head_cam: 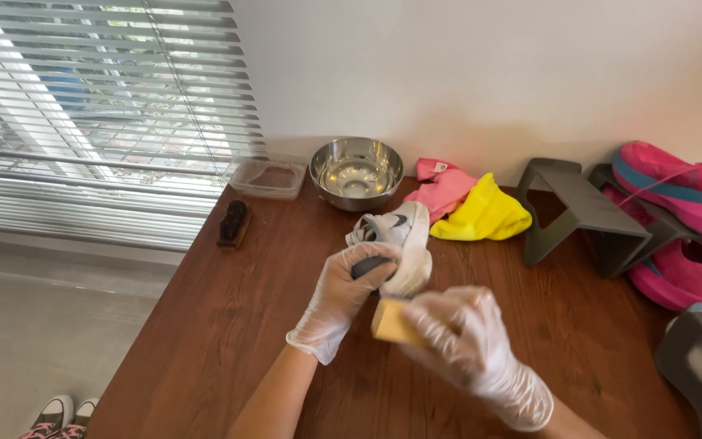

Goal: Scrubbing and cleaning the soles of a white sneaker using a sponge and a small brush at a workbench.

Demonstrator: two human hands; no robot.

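— What's she got hold of over there?

— A small white shoe [400,244], gripped in the left hand [343,289], fingers curled round its heel end. It's held up just above the brown counter [229,325], toe pointing toward the wall.

— And the other hand?

— The right hand [457,333] is closed on a tan block [389,319], a brush or sponge, I can't tell which. Its edge is touching the near end of the shoe. Both hands wear thin clear gloves.

— Anything else on the counter?

— A steel bowl [357,172] stands by the wall, just beyond the shoe. Left of it sits a clear plastic tub [270,179], and nearer the edge a dark brush [233,223]. Right of the bowl lie a pink cloth [442,189] and a yellow cloth [485,213], touching each other. Further right, grey shoe stands [578,213] carry bright pink trainers [684,191].
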